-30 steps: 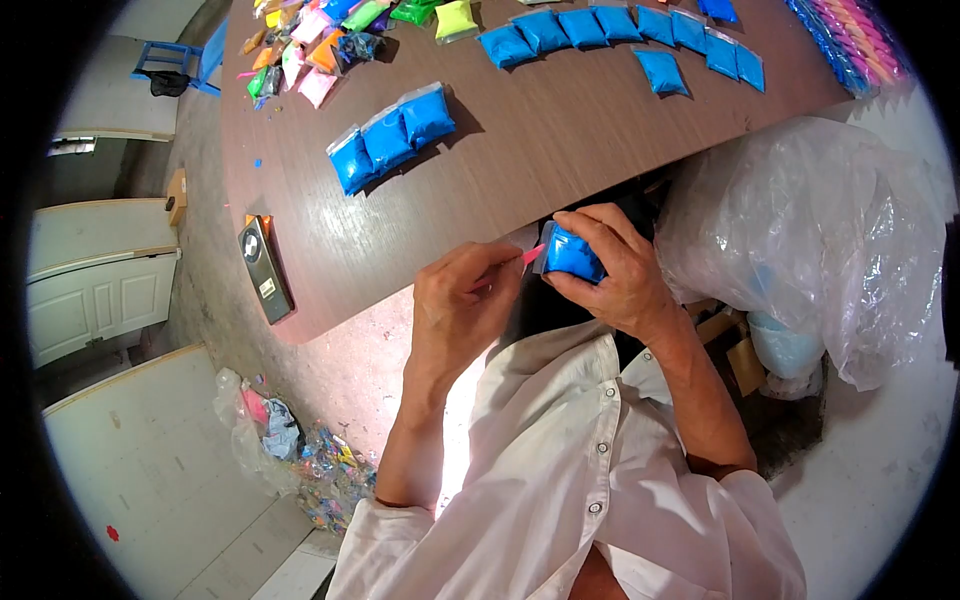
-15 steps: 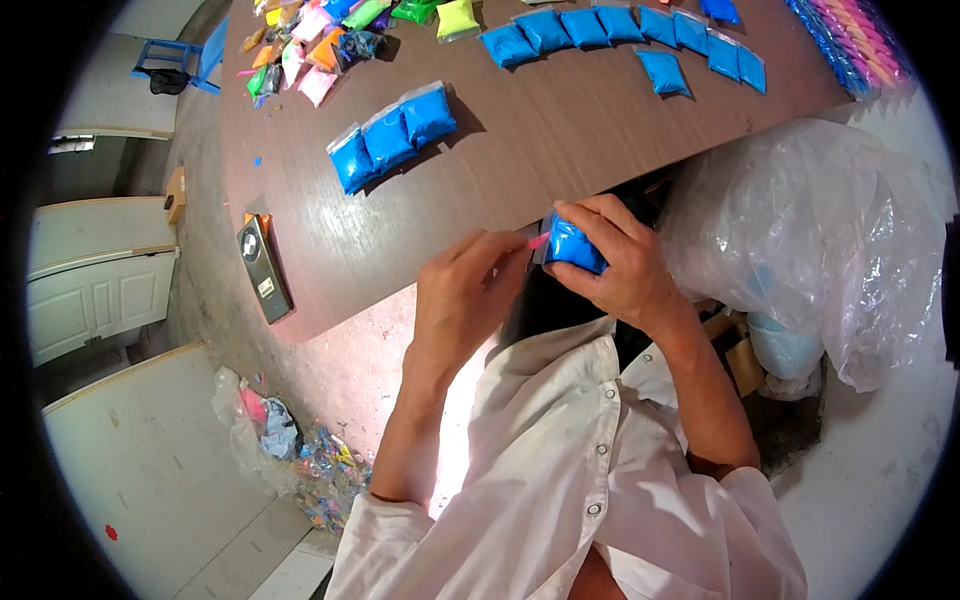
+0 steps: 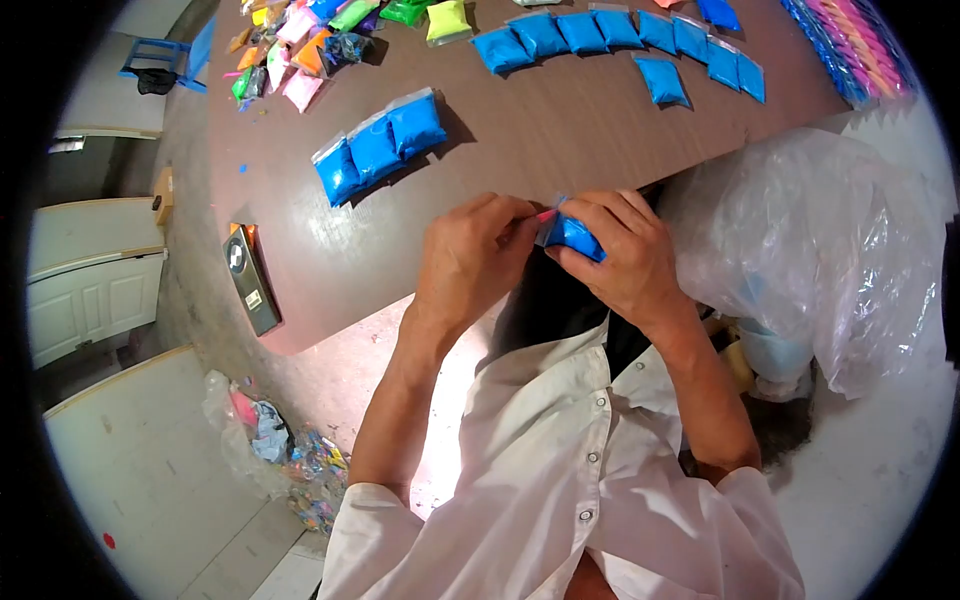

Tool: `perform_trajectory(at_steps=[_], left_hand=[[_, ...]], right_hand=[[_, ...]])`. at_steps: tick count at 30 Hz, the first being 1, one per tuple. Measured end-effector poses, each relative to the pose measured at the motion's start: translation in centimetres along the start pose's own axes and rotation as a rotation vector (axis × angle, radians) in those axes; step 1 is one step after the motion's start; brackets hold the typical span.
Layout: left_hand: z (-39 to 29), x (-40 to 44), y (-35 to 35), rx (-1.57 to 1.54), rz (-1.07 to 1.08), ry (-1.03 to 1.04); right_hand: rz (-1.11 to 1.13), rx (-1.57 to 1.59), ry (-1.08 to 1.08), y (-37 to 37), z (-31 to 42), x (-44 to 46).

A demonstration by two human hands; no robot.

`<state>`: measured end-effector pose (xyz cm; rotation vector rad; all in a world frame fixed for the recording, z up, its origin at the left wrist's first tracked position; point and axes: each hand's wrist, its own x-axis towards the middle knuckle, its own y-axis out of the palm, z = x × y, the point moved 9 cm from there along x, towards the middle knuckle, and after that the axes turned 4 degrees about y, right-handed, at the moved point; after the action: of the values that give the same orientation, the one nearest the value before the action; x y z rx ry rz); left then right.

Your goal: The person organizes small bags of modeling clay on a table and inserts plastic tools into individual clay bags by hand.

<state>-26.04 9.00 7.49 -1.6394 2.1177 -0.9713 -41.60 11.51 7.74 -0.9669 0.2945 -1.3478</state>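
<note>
My right hand grips a small clear plastic bag filled with blue material, fingers over its top and thumb below. At the bag's left, open-looking end, my left hand pinches a slim pink piece, its tip touching the clear plastic. Only a short length of that piece shows, so its kind cannot be made out. Both hands are just off the table's near edge, above my lap. On the brown table, three filled blue bags lean in a row beyond my left hand.
A curved row of blue bags lies farther back, with one blue bag in front. Mixed coloured bags are piled back left. A phone rests near the left edge. A large clear plastic sack bulges at the right.
My left hand has risen slightly, and the pink piece now sits higher against the bag's end. My right hand has tilted the blue bag. The view has shifted a little.
</note>
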Motion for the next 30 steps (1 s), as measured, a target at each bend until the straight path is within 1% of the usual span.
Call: perform_trajectory(at_steps=[3, 7, 9, 12, 19, 21, 30], left_hand=[[-0.1, 0.6, 0.0, 0.010, 0.003, 0.017], [-0.5, 1.2, 0.3, 0.066, 0.020, 0.047], [-0.8, 1.1, 0.4, 0.163, 0.054, 0.065], [-1.4, 1.3, 0.7, 0.226, 0.070, 0.091], [-2.1, 1.6, 1.7, 0.331, 0.146, 0.162], [-2.9, 1.5, 1.9, 0.382, 0.095, 0.254], [-4.0, 1.9, 3.2, 0.492, 0.117, 0.312]], right_hand=[[0.020, -0.048, -0.031, -0.2, 0.3, 0.5], [0.056, -0.037, -0.043, -0.2, -0.1, 0.6], [0.090, -0.079, -0.040, -0.3, 0.0, 0.7], [0.100, -0.066, -0.027, -0.2, -0.3, 0.7], [0.089, -0.013, -0.048, 0.1, -1.0, 0.5], [0.095, -0.009, -0.038, 0.1, -1.1, 0.7], [0.060, 0.035, -0.062, -0.5, -1.2, 0.8]])
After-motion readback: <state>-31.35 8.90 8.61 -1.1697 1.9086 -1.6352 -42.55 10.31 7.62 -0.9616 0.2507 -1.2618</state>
